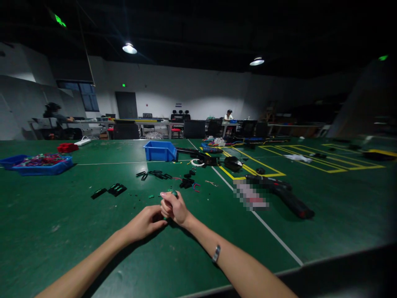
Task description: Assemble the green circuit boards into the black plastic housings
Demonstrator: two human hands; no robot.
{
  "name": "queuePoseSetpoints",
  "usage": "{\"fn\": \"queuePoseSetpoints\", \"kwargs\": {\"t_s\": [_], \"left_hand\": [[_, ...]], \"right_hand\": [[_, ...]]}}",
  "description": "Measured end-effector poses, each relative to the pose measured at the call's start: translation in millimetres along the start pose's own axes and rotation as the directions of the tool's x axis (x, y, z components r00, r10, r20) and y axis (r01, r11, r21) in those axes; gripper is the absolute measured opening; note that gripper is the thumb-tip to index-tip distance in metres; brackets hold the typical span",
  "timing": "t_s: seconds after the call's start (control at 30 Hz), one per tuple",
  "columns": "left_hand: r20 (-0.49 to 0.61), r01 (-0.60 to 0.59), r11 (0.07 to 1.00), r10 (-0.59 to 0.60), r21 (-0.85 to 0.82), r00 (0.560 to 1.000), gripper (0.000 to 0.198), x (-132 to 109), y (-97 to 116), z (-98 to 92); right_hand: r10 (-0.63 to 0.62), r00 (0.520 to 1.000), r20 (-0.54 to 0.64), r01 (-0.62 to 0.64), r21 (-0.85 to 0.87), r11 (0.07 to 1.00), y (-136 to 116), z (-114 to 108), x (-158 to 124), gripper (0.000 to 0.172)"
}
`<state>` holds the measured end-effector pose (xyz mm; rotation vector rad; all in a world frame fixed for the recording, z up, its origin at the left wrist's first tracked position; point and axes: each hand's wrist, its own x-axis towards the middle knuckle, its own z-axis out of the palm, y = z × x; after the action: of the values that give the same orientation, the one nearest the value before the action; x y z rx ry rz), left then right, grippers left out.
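My right hand [175, 207] is closed in a fist around what looks like a screwdriver [174, 193]; only the rounded dark green end of its handle shows above the fingers. Pressed close beside it, my left hand [148, 221] rests low at the table with curled fingers. What the left fingertips pinch is hidden behind the right hand. Just beyond the hands lie a small green circuit board [151, 196] and scattered tiny dark bits. Black cases with green boards [117, 189] sit to the left, and several black frames [159, 174] lie farther back.
On the green table [93, 248], a blue bin [159, 151] stands behind the parts. A blue tray [43, 170] of colourful pieces is far left. A black power tool [285, 194] lies right, near black parts and wires [187, 181]. Two people sit at distant benches.
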<state>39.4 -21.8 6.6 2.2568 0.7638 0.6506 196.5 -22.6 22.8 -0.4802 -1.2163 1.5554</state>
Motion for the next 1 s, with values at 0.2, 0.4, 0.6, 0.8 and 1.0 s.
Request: {"fn": "queuePoseSetpoints", "kwargs": {"t_s": [0.2,0.4,0.6,0.8,1.0], "left_hand": [[-0.013,0.014,0.998,-0.013,0.057,1.000,0.022,-1.3,-4.2,-1.3],[-0.272,0.056,0.984,-0.007,0.170,0.962,0.029,-1.7,-17.0,-18.5],[-0.477,0.093,0.978,0.008,0.188,0.879,0.023,-4.4,-39.0,-41.8],[-0.601,0.112,0.985,-0.012,0.129,0.799,0.023,-5.6,-43.8,-49.1],[-0.608,0.069,0.997,-0.027,0.046,0.793,0.041,-7.2,-30.9,-50.0]], "right_hand": [[-0.012,1.000,-0.028,0.013,0.049,0.999,-6.5,-2.3,6.1,0.054],[-0.160,0.922,-0.353,0.022,-0.364,0.931,-19.2,-37.4,19.7,0.035],[-0.239,0.960,-0.147,-0.069,-0.950,0.305,3.6,-73.9,13.9,0.032],[-0.157,0.988,0.003,0.010,-0.999,0.047,15.9,-70.2,11.2,0.027],[-0.250,0.968,0.025,0.028,-1.000,0.009,12.4,-55.8,10.1,0.029]]}}
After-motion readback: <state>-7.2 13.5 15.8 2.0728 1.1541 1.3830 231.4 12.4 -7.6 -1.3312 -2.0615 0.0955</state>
